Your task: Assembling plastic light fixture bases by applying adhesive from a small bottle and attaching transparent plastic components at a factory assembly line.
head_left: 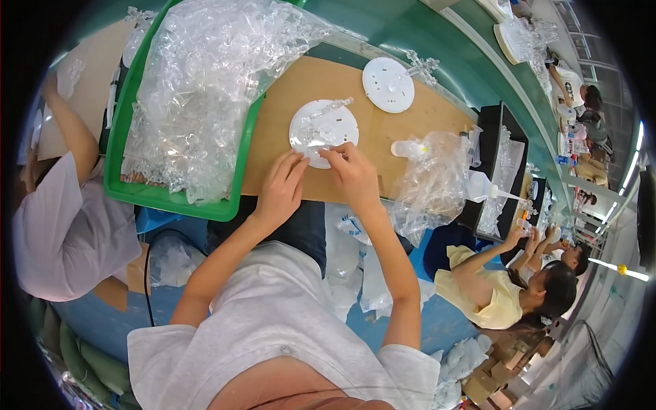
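Observation:
My left hand (282,183) and my right hand (355,176) meet at the near edge of a white round disc (342,131) lying on the brown work surface. Between their fingertips is a small clear plastic piece (314,152), pinched from both sides; its exact shape is hard to make out. On the disc, beyond my fingers, lies a clear branching part (328,109) with an arm pointing to the far right. A second white disc (387,99) sits farther back on the right, with another clear part (422,67) at its edge.
A green crate (236,198) heaped with clear bagged pieces stands at my left. To the right are a crumpled clear bag (434,178), a white-capped bottle (408,148), a needle-tipped bottle (482,186) and a black tray (486,154). Co-workers sit on both sides.

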### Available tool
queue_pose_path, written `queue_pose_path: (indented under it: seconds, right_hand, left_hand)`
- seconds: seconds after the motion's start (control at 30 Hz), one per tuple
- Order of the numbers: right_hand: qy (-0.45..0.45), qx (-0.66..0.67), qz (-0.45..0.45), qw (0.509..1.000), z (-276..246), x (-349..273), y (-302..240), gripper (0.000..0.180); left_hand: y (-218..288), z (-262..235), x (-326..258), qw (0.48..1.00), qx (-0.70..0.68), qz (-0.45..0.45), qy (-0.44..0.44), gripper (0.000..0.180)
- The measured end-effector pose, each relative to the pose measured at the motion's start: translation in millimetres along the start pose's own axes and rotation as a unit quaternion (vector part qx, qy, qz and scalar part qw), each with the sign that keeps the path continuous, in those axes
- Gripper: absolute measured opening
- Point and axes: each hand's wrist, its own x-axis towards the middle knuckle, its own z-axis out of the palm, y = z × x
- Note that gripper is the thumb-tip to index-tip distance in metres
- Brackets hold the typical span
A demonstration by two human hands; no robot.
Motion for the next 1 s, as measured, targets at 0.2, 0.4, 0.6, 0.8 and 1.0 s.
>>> queue_pose_path:
  seconds: [0.2,0.4,0.6,0.8,1.0]
  right_hand:
    - [0.014,-0.06,-0.002,0.998,2,-2,-1,0.026]
    - [0.069,-0.09,-0.041,0.993,-16,-12,-13,0.024]
    - [0.437,0.136,0.364,0.811,-15,-38,22,0.036]
    - [0.345,-0.014,0.388,0.855,-10,-28,53,0.048]
    - [0.272,0.183,0.357,0.875,-19,-59,-20,0.042]
  left_hand:
    - [3,4,6,0.997,0.052,0.025,-0.054,0.051]
    - [-4,6,3,0.988,0.116,0.022,-0.097,0.055]
    - [-2,9,2,0.987,0.131,0.043,-0.079,0.054]
    - [-3,10,3,0.99,0.108,0.042,-0.076,0.052]
    - [-5,5,6,0.996,0.054,0.015,-0.066,0.05]
